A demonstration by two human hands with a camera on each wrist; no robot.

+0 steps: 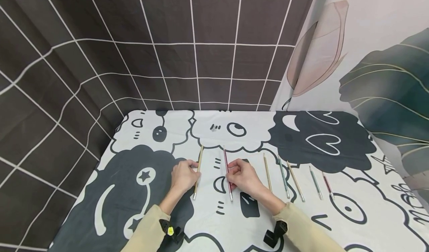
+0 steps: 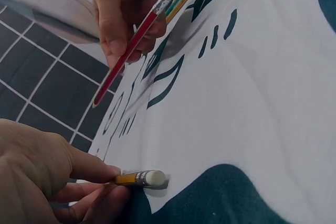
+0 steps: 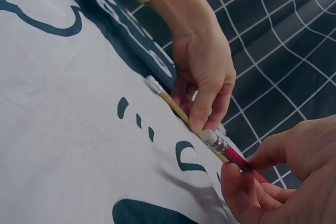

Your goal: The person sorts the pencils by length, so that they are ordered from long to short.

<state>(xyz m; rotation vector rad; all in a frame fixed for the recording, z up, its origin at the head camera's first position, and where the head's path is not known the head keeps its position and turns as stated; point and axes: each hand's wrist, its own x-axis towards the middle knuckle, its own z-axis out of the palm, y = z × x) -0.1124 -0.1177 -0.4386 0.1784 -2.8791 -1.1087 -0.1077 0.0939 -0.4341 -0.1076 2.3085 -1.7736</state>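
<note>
My left hand [image 1: 184, 176] pinches a yellow pencil [image 1: 201, 157] between thumb and fingers. Its white eraser end points toward me and lies at the cloth. To the right, a red pencil [image 1: 226, 156] is pinched in my right hand [image 1: 246, 177]. In the left wrist view this red pencil [image 2: 131, 45] is held above the cloth, tilted, its white eraser end higher than its tip. The two pencils run roughly side by side, with a gap between them in the head view.
Right of my hands several more pencils lie spaced in a row: a yellow pencil [image 1: 267, 170], a green pencil [image 1: 283, 178], another yellow, another green and a red pencil [image 1: 328, 185]. A cartoon-print cloth [image 1: 207, 222] covers the table. Dark checked fabric [image 1: 214, 62] hangs behind.
</note>
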